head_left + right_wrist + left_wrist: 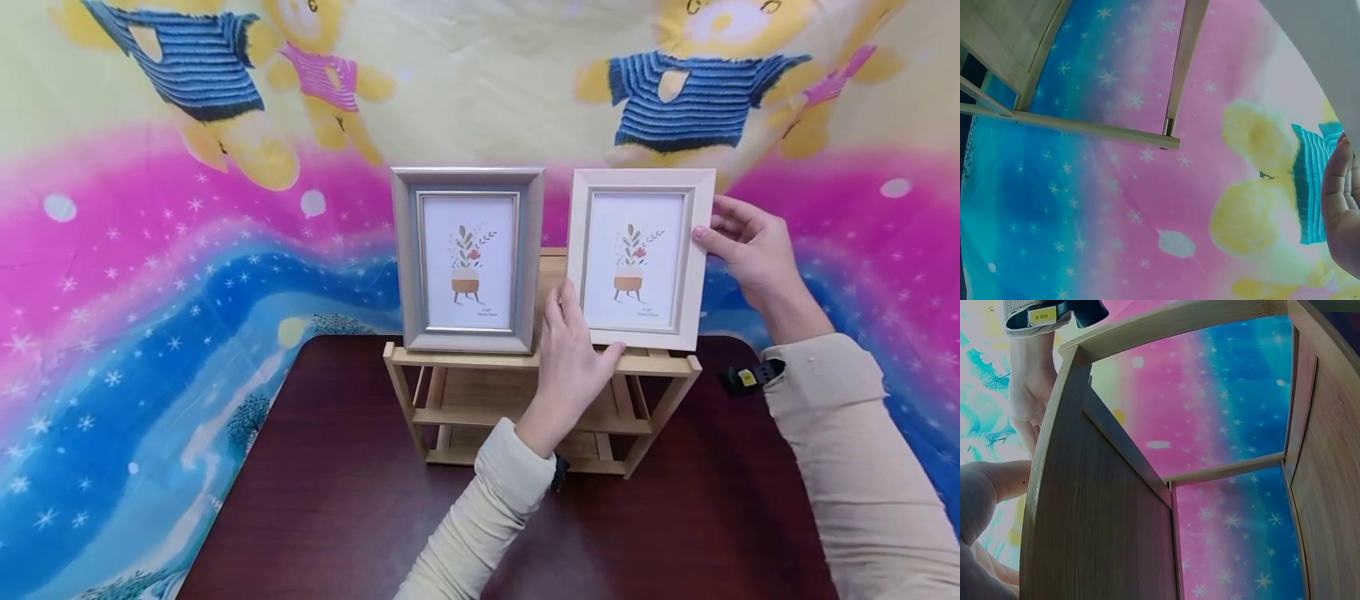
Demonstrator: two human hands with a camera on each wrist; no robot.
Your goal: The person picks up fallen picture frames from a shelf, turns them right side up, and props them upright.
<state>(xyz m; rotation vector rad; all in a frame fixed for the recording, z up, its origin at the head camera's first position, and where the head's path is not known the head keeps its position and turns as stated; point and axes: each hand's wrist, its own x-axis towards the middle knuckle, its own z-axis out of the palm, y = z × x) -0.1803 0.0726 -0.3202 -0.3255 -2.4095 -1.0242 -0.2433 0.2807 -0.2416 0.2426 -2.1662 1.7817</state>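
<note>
A white picture frame (707, 275) stands upright on the top of a wooden shelf rack (480, 359), showing a print of a potted plant. My right hand (757, 246) grips its right side, thumb on the front border and fingers partly hidden behind. Against its lower left side rest the fingertips of my left hand (570, 367), and the thumb reaches to the rack's front edge. In the left wrist view that thumb (1007, 479) touches the wood. A silver-grey picture frame (531, 275) with the same print stands to the left, apart from both hands.
The rack has lower shelves (525, 417) and stands on a dark red-brown table (337, 500). Behind it hangs a cloth backdrop (187, 292) with bears and snowflakes. Dark straps with devices (750, 377) are worn at the wrists.
</note>
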